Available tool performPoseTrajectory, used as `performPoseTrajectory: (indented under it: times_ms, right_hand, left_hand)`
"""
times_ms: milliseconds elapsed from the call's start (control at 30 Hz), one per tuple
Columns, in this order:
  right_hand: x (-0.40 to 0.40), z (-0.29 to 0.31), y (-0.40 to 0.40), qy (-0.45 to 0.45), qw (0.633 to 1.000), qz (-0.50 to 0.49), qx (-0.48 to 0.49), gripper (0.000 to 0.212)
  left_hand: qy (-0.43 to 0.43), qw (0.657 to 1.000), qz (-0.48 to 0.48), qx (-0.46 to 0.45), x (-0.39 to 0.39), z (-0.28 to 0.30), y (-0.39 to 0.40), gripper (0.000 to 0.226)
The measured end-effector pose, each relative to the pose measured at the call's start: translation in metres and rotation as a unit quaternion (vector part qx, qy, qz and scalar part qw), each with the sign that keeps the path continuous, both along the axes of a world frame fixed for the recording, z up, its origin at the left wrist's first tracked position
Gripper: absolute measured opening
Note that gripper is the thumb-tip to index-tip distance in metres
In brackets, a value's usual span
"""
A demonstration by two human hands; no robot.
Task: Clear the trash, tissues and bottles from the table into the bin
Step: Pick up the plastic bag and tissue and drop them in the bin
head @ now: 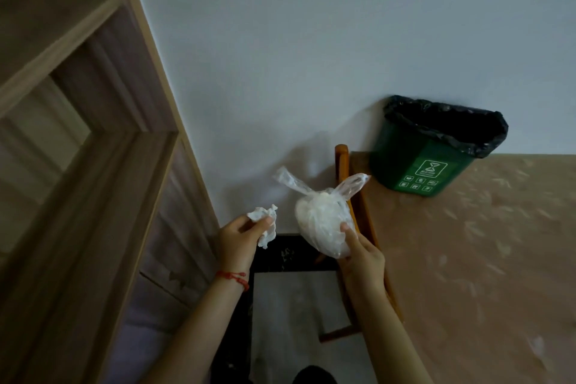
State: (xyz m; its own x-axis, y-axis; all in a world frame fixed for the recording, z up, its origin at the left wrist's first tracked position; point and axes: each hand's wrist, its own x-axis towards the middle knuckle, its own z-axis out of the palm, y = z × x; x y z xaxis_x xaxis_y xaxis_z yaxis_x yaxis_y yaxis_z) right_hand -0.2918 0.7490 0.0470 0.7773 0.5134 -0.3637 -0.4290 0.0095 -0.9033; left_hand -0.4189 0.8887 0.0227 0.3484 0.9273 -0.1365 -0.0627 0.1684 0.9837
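My left hand is closed on a crumpled white tissue, held in the air over the floor left of the table. A knotted clear plastic bag with something white inside sits in my right hand, its two tied ears sticking up. Both hands are just off the table's left edge. The green bin with a black liner stands on the table's far left corner against the wall, beyond and to the right of the bag. Its mouth is open and tilts toward me.
The table carries a tan patterned cover and has an orange wooden edge. A wooden door frame rises on the left. Between the door and the table lies tiled floor with a dark threshold strip. A white wall stands behind.
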Motion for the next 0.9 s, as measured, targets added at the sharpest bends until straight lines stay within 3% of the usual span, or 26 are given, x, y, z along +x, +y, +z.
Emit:
performPoseTrajectory:
  times_ms: [467, 700, 900]
  right_hand:
    - [0.095, 0.000, 0.095, 0.021, 0.998, -0.051, 0.043, 0.014]
    - [0.148, 0.003, 0.095, 0.031, 0.993, -0.105, 0.051, 0.026]
    - [0.170, 0.004, 0.077, 0.052, 0.979, -0.190, 0.053, 0.010]
  left_hand:
    - [0.021, 0.999, 0.009, 0.023, 0.103, 0.015, 0.091, 0.027]
    - [-0.009, 0.998, -0.056, 0.021, 0.175, 0.021, 0.108, 0.039]
    - [0.030, 0.990, -0.137, 0.027, 0.225, 0.018, 0.111, 0.030]
